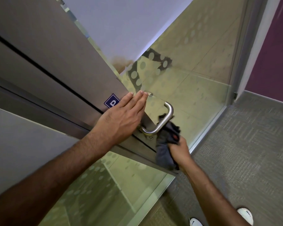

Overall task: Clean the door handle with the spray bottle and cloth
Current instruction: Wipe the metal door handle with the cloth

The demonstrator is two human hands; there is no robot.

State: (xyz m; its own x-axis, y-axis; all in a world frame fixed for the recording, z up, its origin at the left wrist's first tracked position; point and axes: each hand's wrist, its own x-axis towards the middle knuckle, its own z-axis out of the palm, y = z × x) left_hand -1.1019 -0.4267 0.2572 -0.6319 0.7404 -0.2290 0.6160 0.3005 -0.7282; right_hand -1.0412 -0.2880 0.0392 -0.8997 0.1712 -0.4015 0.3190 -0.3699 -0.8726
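A brushed steel D-shaped door handle [166, 117] sticks out from the metal band of a glass door [194, 66]. My left hand [121, 118] lies flat against the door just left of the handle, fingers straight and together, holding nothing. My right hand [178, 148] grips a dark grey cloth [167, 141] below the handle; the cloth's upper end is bunched against the lower part of the handle bar. No spray bottle is in view.
A blue square sign with a white letter [111, 101] sits on the door band beside my left fingers. Grey carpet [243, 152] covers the floor to the right, with a purple wall [274, 54] behind. My white shoes [245, 216] show at the bottom right.
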